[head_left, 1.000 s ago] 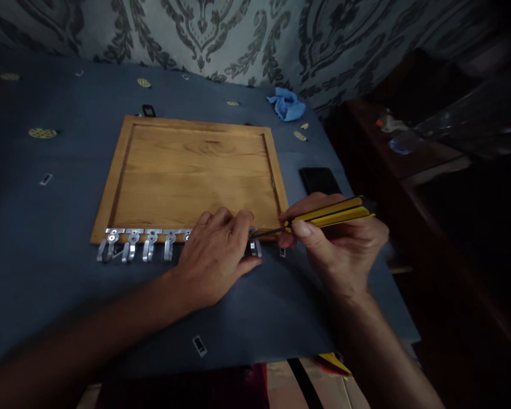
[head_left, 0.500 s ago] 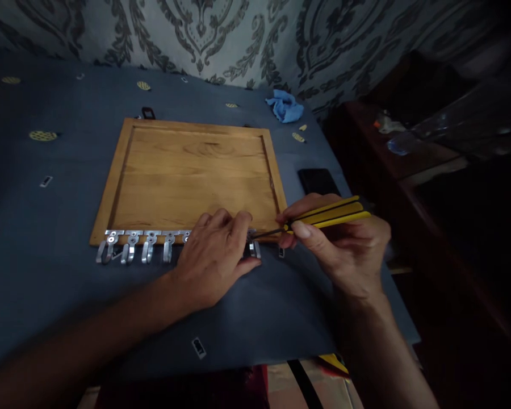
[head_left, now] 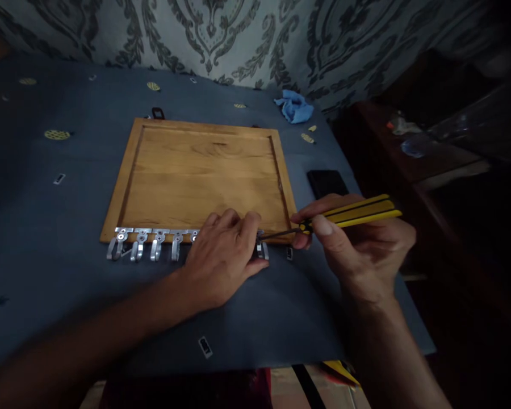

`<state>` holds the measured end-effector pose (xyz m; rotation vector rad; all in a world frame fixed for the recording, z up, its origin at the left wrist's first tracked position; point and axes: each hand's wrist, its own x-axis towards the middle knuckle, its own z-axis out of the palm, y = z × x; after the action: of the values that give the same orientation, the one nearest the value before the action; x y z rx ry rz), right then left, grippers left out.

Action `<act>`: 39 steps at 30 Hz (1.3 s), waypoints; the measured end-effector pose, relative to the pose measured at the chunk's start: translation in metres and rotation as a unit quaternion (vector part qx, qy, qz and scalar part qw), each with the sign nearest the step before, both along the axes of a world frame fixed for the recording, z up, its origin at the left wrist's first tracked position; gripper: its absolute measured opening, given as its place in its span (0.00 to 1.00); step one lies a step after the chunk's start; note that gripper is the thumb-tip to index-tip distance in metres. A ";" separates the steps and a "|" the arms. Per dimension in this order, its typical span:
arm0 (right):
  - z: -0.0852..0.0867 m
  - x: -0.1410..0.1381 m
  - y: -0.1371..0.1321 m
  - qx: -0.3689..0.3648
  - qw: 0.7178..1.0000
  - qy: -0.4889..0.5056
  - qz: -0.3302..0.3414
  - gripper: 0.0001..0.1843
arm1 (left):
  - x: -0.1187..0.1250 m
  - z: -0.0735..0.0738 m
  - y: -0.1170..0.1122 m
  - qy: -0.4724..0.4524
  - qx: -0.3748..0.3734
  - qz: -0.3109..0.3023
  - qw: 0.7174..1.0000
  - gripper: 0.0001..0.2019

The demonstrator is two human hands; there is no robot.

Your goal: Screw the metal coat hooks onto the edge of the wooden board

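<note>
Wooden board: honey-brown, grain showing, a raised frame around a sunken panel; flat on the desk, one long edge toward the person.
Hook rail: silvery metal, along the board's near edge, its curved hooks jutting past it; cross-head screws visible at the left hooks, the middle covered by the left fingers.
Screwdriver: yellow-and-black handle, dark thin shaft; held in the right fingers, slanting, tip at the rail's right end; whether it sits in a screw is unclear.
</note>
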<state>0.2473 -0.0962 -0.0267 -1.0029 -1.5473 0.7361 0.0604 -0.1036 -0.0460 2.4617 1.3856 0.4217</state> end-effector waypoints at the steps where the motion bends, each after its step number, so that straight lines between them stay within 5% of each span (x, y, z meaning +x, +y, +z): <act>1: 0.000 0.000 0.000 -0.002 1.000 -0.001 0.004 0.07 | 0.000 0.000 0.000 -0.002 0.002 0.000 1.000 0.24; 10: 0.003 -0.002 0.000 -0.006 0.999 -0.036 0.010 0.10 | 0.000 0.000 -0.001 -0.007 0.007 0.001 1.000 0.24; 20: 0.003 0.002 0.002 -0.030 0.997 -0.014 0.068 0.03 | -0.001 -0.004 -0.001 -0.022 0.021 0.002 1.000 0.24; 23: 0.004 0.004 0.003 -0.056 0.995 -0.005 0.079 0.10 | -0.001 -0.003 -0.001 -0.022 0.016 -0.001 1.000 0.24; 29: 0.014 0.012 0.006 -0.096 0.984 -0.035 0.146 0.02 | -0.001 -0.002 -0.001 -0.017 0.022 -0.002 1.000 0.23; 39: 0.006 0.004 0.006 -0.012 0.992 -0.062 0.109 0.05 | -0.001 -0.003 -0.001 -0.024 0.023 -0.004 0.999 0.23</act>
<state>0.2512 -0.0905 -0.0210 -0.9207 -1.7795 0.8571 0.0596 -0.1051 -0.0492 2.4742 1.3621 0.5136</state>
